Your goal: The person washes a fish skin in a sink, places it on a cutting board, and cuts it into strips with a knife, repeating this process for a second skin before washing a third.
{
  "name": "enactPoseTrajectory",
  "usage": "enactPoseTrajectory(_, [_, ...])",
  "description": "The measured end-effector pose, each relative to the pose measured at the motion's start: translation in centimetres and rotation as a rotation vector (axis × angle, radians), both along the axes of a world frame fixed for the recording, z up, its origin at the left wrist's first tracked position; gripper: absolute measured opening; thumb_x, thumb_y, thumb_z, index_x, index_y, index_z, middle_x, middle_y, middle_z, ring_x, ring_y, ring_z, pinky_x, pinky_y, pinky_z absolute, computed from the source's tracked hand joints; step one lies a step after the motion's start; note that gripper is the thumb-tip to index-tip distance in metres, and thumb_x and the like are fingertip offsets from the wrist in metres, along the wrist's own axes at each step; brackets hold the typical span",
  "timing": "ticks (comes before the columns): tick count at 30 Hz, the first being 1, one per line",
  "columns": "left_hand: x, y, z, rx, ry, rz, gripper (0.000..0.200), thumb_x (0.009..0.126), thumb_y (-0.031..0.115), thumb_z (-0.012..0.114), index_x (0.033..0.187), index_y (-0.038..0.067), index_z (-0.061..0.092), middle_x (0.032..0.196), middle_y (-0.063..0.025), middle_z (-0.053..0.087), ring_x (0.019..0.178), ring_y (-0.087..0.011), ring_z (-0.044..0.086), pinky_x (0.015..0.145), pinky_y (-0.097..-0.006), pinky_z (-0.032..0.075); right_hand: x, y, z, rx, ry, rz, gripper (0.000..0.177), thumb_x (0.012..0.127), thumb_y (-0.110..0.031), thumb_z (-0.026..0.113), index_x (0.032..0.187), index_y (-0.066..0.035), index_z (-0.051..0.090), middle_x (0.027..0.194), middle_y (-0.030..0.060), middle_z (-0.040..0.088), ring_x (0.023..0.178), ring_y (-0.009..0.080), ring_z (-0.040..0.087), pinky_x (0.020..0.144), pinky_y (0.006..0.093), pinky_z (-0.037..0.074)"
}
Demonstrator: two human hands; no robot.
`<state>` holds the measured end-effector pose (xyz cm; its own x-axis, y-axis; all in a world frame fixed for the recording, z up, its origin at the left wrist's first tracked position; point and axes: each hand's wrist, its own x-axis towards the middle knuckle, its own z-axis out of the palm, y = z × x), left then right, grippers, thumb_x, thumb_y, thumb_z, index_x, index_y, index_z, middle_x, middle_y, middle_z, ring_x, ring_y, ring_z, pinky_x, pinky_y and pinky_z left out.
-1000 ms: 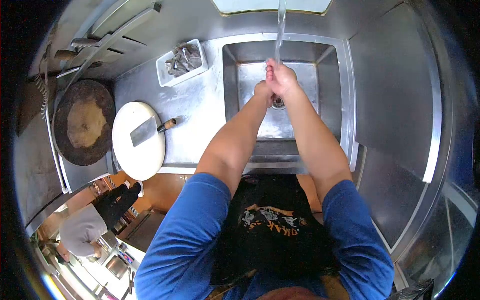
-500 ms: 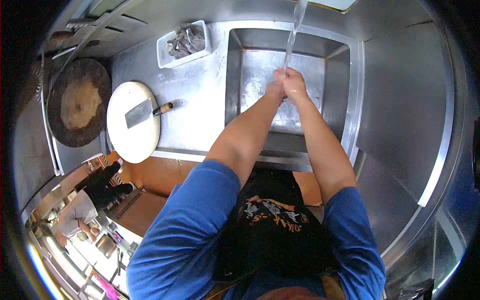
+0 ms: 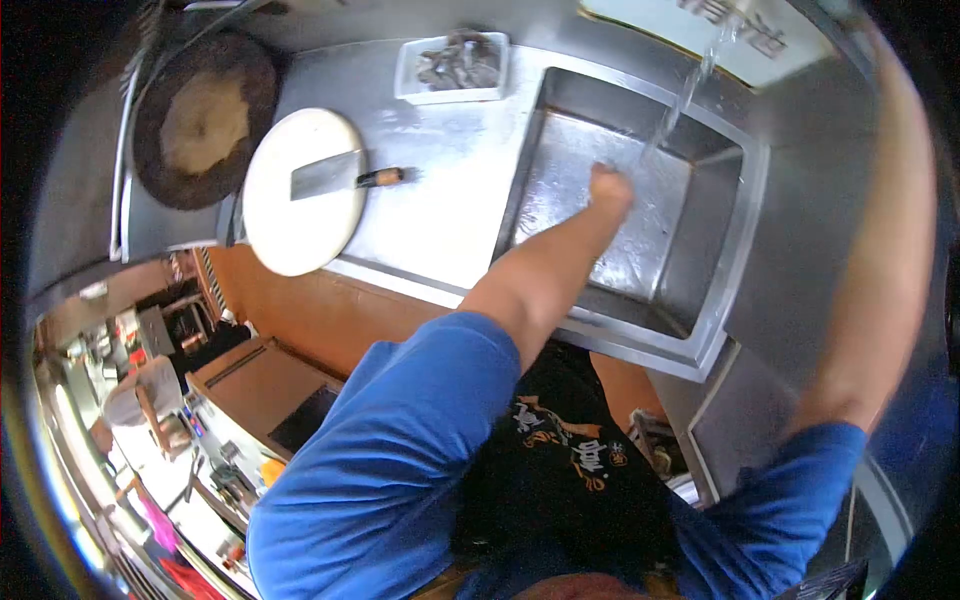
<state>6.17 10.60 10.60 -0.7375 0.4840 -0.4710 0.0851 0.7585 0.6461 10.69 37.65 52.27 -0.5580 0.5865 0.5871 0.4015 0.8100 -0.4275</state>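
Note:
Over the metal sink (image 3: 690, 245), my left hand (image 3: 611, 190) hangs with its fingers curled in; whatever it may hold is too small to make out. Water (image 3: 690, 95) falls into the sink to the right of that hand. My other arm (image 3: 885, 230) reaches up along the right side, and its hand is outside the view. A cleaver (image 3: 325, 177) with a wooden handle lies on a round white board (image 3: 300, 235), left of the sink. Behind it, a white tub (image 3: 452, 95) holds grey, wet-looking pieces.
A large round dark pan or lid (image 3: 205, 130) with a tan centre stands at the upper left. A person (image 3: 145, 400) in a light top is at the lower left, beside a counter with utensils. A sign (image 3: 740, 40) is behind the sink.
My hands have come apart: one stays over the sink and the other has gone up and right out of view. The camera's view has turned and shifted.

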Motion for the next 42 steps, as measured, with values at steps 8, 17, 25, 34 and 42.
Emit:
enactPoseTrajectory(8, [-0.5,-3.2,1.4,0.119,0.377,-0.52,0.02,0.087,0.017,0.056,0.101,0.006,0.067,0.107,-0.016,0.066,0.102,-0.0336,0.065,0.082,-0.0468,0.055,-8.3,-1.3,9.7,0.535,-0.385,-0.154,0.039,0.093,-0.032,0.056,0.11,0.003,0.061,0.109,0.0251,0.067,0.095,0.0383,0.068,0.081,0.0512,0.054])
enactPoseTrajectory(17, [-5.0,-8.5,7.5,0.346,0.28,-0.597,0.017,0.081,0.018,0.063,0.097,0.015,0.068,0.099,-0.0103,0.068,0.098,-0.0338,0.065,0.084,-0.0463,0.053,-11.5,-7.1,9.3,0.349,-0.401,-0.531,0.035,0.097,-0.033,0.053,0.113,-0.003,0.055,0.102,0.0192,0.066,0.089,0.0331,0.064,0.076,0.0451,0.05])
enactPoseTrajectory(25, [-13.6,-15.9,17.3,0.873,0.267,-0.46,0.013,0.087,0.015,0.066,0.098,0.008,0.066,0.095,-0.0136,0.068,0.092,-0.0353,0.065,0.079,-0.0419,0.053,-11.2,0.0,4.6,-0.311,0.419,-0.192,0.029,0.097,-0.031,0.059,0.094,-0.003,0.058,0.084,0.0078,0.062,0.072,0.02,0.057,0.063,0.0361,0.044])
enactPoseTrajectory(34, [-33.1,-31.7,34.8,0.869,0.468,-0.142,0.026,0.088,0.029,0.07,0.106,0.01,0.071,0.093,-0.0043,0.07,0.089,-0.0128,0.065,0.079,-0.0299,0.051,-17.3,-34.8,-26.1,-0.477,0.186,0.302,0.028,0.096,-0.024,0.061,0.114,-0.003,0.057,0.107,0.012,0.061,0.096,0.0235,0.06,0.089,0.0362,0.049])
enactPoseTrajectory(42, [-46.6,-47.8,26.4,0.767,0.269,0.25,0.022,0.097,0.016,0.059,0.113,0.0,0.061,0.103,-0.0074,0.066,0.09,-0.0153,0.063,0.077,-0.028,0.051,-29.8,-52.4,-31.9,-0.2,-0.726,0.483,0.042,0.078,-0.012,0.064,0.118,-0.011,0.052,0.114,0.0173,0.06,0.111,0.0365,0.058,0.095,0.0494,0.046])
